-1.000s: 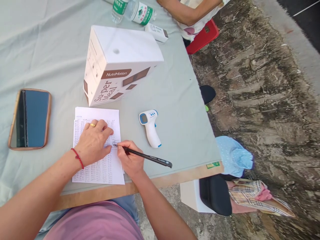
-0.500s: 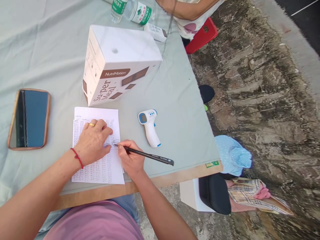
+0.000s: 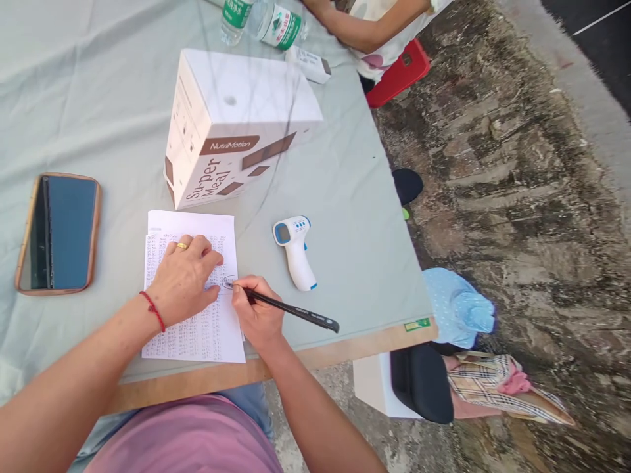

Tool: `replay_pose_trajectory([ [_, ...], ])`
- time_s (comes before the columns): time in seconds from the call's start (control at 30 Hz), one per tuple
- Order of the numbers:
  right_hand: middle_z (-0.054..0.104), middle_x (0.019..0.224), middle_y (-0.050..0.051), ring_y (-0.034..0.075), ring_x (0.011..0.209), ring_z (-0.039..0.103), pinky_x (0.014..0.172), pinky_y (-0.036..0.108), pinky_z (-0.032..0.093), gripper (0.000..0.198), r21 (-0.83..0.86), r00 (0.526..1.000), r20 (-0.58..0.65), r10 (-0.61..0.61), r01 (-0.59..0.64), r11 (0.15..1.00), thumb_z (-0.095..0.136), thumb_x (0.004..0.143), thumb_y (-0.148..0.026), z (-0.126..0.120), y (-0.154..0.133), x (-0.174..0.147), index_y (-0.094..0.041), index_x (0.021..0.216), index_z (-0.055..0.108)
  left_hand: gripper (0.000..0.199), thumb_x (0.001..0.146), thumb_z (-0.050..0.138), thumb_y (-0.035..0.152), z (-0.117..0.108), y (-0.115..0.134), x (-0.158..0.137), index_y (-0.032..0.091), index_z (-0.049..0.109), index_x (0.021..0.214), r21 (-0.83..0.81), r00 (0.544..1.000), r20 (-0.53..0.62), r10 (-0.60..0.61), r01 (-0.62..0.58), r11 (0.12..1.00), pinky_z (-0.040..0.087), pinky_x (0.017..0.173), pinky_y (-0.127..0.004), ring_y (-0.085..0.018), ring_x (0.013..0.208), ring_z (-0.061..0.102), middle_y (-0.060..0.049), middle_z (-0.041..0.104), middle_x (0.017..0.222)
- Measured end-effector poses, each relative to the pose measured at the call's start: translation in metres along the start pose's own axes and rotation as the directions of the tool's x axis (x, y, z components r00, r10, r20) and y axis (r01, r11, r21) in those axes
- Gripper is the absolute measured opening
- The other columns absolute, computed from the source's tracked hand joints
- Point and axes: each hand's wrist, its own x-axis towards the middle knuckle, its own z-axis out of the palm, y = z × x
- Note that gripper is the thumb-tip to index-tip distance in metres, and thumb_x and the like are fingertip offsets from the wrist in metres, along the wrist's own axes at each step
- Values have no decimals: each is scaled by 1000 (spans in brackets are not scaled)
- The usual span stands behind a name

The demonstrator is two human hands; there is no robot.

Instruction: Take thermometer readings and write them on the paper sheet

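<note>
My left hand point(image 3: 186, 279) lies with its fingers spread on a sheet of paper point(image 3: 192, 338) covered in handwritten columns, and hides part of the writing. A gold ring and a red string bracelet are on that hand and wrist. At the sheet's right edge, my right hand point(image 3: 260, 312) grips a black pen point(image 3: 300, 312), its tip touching the paper by a small hand-drawn loop. A white and blue infrared thermometer point(image 3: 297, 253) lies to the right of the paper. Just beyond the paper stands a white NutriMotion box point(image 3: 241, 125).
A phone point(image 3: 59, 233) in a brown case lies on the left of the cloth-covered table point(image 3: 355, 230). Water bottles point(image 3: 279, 26) and a small white box point(image 3: 308, 64) are at the back. Another person's arm point(image 3: 365, 29) rests at the far edge, near a red stool point(image 3: 401, 75).
The pen's rear end has swung slightly down and left while its tip stays at the loop. The other person's arm has shifted a little. My left hand holds still on the paper.
</note>
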Motion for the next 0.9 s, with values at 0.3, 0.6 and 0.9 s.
replay_pose_trajectory([
  [0.3,52,54,-6,11,47,46,47,23,40,9,26,999,12,53,-53,998,53,78,-20,-1,-1,0,-22,70,55,27,77,64,24,-2,1,0,17,64,103,-16,1000,-4,5,-5,1000,42,79,-42,-27,93,49,-11,57,106],
  [0.6,56,57,-5,11,50,48,50,24,42,9,38,996,-21,89,-88,995,53,80,-20,0,3,-2,-22,72,57,27,77,63,23,-3,0,0,17,64,104,-12,1000,-3,4,-4,1000,41,79,-42,-27,93,49,-11,57,106],
  [0.9,55,56,-5,11,49,48,48,24,41,8,56,995,-7,103,-103,993,54,77,-21,-1,2,-1,-22,69,56,27,77,64,23,0,-2,0,17,64,103,-12,1000,-7,1,-1,1000,42,80,-42,-28,94,50,-11,57,106],
])
